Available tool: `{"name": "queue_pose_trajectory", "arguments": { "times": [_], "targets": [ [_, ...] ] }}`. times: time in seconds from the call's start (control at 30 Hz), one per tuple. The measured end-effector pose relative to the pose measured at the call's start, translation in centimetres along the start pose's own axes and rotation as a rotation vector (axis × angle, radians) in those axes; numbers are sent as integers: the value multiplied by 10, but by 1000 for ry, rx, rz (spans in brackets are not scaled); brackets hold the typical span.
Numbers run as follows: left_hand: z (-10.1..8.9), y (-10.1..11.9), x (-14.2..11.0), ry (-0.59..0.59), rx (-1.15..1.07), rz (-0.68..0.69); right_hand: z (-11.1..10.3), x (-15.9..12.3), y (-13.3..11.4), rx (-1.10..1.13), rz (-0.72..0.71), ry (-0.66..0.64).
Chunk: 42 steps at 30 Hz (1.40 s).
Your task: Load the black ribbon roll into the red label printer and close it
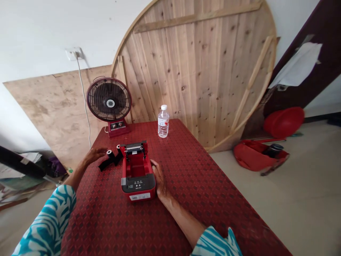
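Observation:
A red and black label printer (138, 183) stands on the table with its lid raised and its red inner bay exposed. Against its right side is my right hand (160, 181), fingers closed along the casing. My left hand (95, 155) hovers to the left of the printer, fingers stretched out and apart, holding nothing. Just beyond those fingertips are two rolls of black ribbon (110, 159) with pale cores, a dark strip trailing from them over the table. They sit close beside the printer's left rear corner.
The table wears a red patterned cover (181, 213). At its far end stand a dark red fan (109, 101) and a water bottle (163, 124). A round wooden tabletop (197, 71) leans on the wall behind. Red basins (283, 122) are on the floor at right.

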<state>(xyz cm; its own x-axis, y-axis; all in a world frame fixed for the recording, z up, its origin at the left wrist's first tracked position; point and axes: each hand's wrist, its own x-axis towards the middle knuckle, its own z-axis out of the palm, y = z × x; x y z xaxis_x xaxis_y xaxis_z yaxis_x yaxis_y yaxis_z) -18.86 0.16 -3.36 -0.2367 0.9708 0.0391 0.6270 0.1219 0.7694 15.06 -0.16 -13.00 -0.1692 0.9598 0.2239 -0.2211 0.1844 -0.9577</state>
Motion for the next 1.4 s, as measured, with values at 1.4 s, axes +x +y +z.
{"name": "queue_pose_trajectory", "arguments": {
  "times": [1.4],
  "targets": [
    [110, 153, -61, -442, 865, 358, 6, 3, -7, -12, -103, 5]
  ]
}}
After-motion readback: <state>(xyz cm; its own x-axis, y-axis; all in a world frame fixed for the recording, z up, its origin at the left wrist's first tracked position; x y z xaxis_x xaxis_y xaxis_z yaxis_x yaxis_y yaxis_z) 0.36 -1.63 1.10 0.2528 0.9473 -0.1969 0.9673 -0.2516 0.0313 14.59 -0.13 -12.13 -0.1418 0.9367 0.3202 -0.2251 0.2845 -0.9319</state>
